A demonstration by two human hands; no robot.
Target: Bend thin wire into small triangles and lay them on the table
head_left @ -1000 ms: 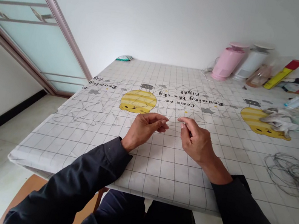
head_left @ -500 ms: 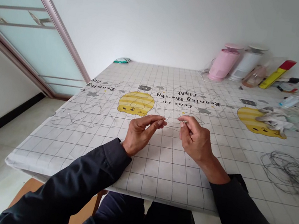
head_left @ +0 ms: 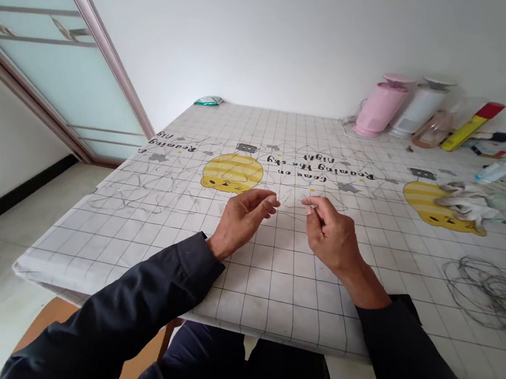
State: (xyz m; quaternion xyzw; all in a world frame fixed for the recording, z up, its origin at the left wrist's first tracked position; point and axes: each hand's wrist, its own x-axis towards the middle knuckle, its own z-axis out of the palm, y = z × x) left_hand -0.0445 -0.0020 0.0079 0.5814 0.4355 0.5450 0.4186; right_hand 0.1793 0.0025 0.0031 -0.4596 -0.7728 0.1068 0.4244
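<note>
Over the middle of the tablecloth, my left hand (head_left: 245, 219) has thumb and forefinger close together in a loose pinch; what lies between them is too fine to make out. Across a small gap, my right hand (head_left: 333, 236) pinches a thin thread at its thumb and forefinger tips. Faint strands cross the cloth between and beyond the hands. Loose tangled thread (head_left: 129, 189) spreads over the cloth to the left. Farther right lies a loose coil of grey line (head_left: 490, 295).
The checked tablecloth (head_left: 263, 301) covers the table. A pink canister-shaped device (head_left: 382, 107), a white one (head_left: 422, 109) and a yellow-red box (head_left: 471, 130) stand by the wall. Crumpled gloves (head_left: 474, 199) lie at right. A green packet (head_left: 208, 101) sits at the far left corner.
My left fingers have loosened slightly, with the fingertips drawn a little back to the left. My right hand keeps its pinch in nearly the same place.
</note>
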